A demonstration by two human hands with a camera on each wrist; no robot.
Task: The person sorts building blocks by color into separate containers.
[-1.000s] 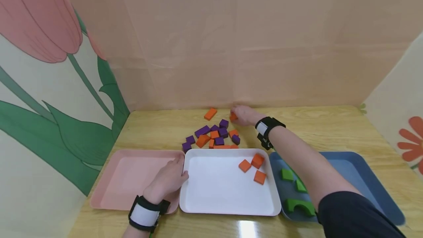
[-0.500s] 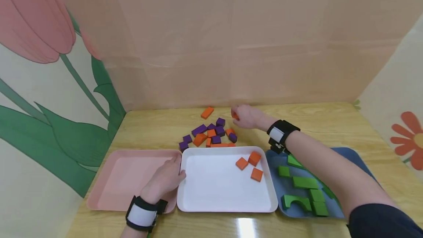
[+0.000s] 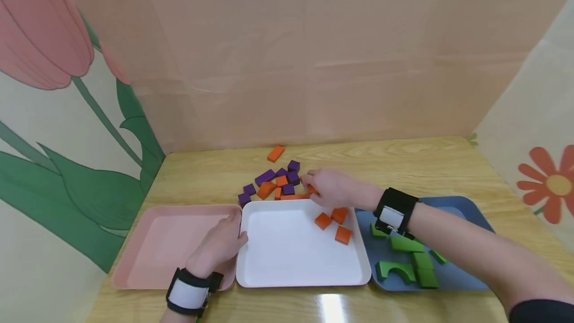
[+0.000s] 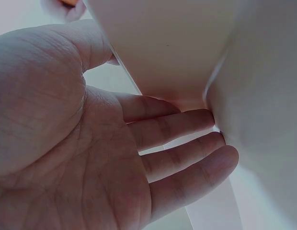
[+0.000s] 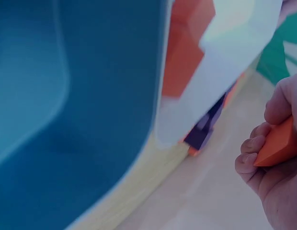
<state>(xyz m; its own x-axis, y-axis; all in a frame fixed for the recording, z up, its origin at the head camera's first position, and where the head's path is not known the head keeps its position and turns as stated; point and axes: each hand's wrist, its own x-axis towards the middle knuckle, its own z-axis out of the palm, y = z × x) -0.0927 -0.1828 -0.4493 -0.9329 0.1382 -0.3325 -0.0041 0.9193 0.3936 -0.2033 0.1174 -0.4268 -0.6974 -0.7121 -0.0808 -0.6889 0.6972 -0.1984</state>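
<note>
My right hand (image 3: 334,188) is over the far right corner of the white tray (image 3: 269,263). In the right wrist view it grips an orange block (image 5: 280,143) between thumb and curled fingers. Close to its fingertips lies a mixed pile of orange and purple blocks, including a purple block (image 3: 293,178). My left hand (image 3: 219,245) lies over the right side of the pink tray (image 3: 127,263), thumb at the white tray's rim. The left wrist view shows its long fingers (image 4: 191,177) nearly straight, tips touching a tray wall. Three orange blocks (image 3: 343,235) lie inside the white tray.
A blue tray (image 3: 471,213) to the right holds several green blocks, among them an arch (image 3: 394,271); my right forearm crosses above it. One orange block (image 3: 275,153) lies apart near the back edge. A beige sheet (image 3: 305,54) hangs behind the wooden table (image 3: 403,158).
My right hand has come from near the table's back edge toward the white tray, carrying the orange block. The left hand keeps its place, while the head view has shifted slightly.
</note>
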